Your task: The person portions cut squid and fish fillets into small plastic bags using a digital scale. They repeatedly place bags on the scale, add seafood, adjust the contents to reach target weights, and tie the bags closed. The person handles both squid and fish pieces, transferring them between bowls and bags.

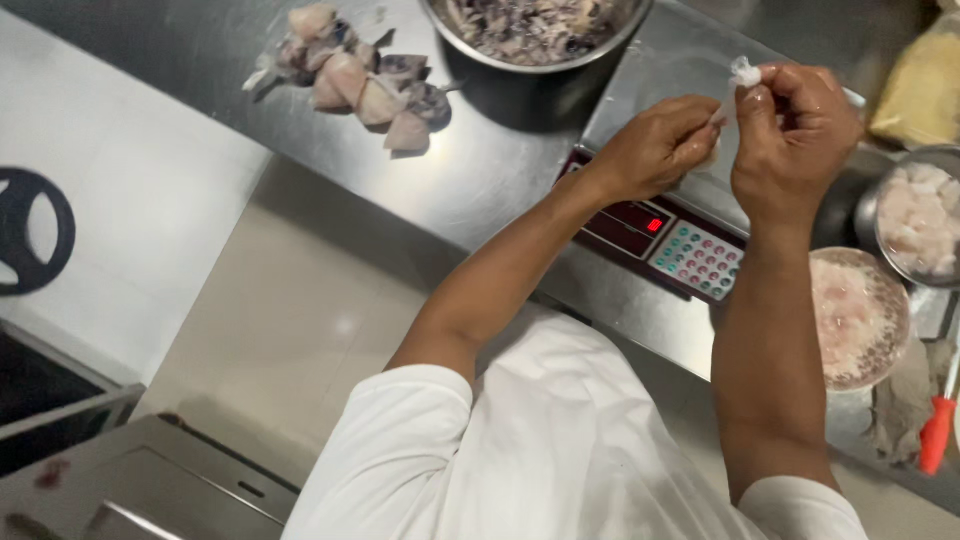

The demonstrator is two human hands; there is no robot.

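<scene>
Small white, translucent scrap of flesh [744,71]: pinched between the fingertips of the right hand [795,135], raised above the steel platform of the weighing scale [660,80]. Ragged, crumpled outline, moist-looking. The left hand [655,148] sits just beside it, fingertips towards the piece; contact cannot be confirmed.

The person wears a plain white short-sleeved top of smooth cloth [560,440], which fills the lower middle of the view. Its sleeves end above the elbows (the left one [410,420] shows a rounded, folded hem, the right one [800,505] only an edge), leaving both forearms bare. The left hand [655,150] and right hand [795,125] are bare, without gloves, rings or a watch.
</scene>
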